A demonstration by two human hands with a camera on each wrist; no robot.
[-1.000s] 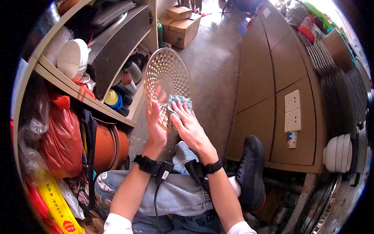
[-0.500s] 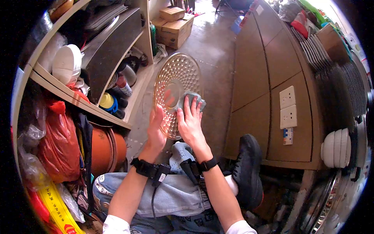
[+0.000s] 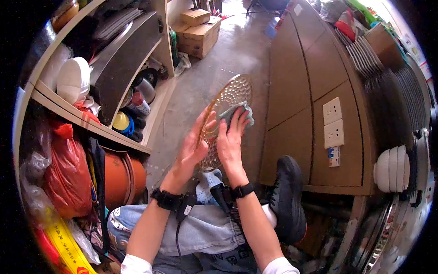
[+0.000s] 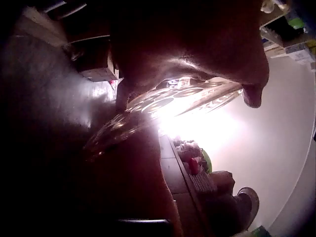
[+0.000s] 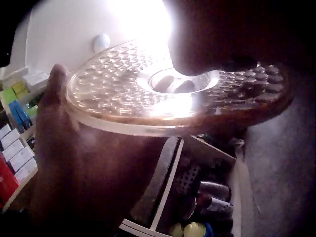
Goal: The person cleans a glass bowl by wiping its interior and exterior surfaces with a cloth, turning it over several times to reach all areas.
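Note:
A clear, dimpled glass plate [image 3: 237, 89] is tilted on its edge between the two hands, and its round centre shows in the right wrist view [image 5: 113, 89]. My left hand [image 3: 190, 145] grips it from the left, thumb at the near rim and fingers behind. On the plate's inner face, my right hand [image 3: 232, 141] presses a grey-green cloth [image 3: 248, 119] with fingers extended. In the left wrist view the left hand [image 4: 197, 44] is dark above the plate [image 4: 158, 101].
Shelves with white containers [image 3: 73, 80] and bottles stand at left, above a red bag [image 3: 68, 169]. Cardboard boxes [image 3: 196, 39] sit farther back. A brown cabinet [image 3: 292, 114] fills the right, beside stacked bowls [image 3: 391, 169]. A black shoe [image 3: 288, 201] is below.
The plate has turned from facing the head camera to a steeper, narrower angle and moved right and lower. The right hand and cloth have moved slightly right, still against it.

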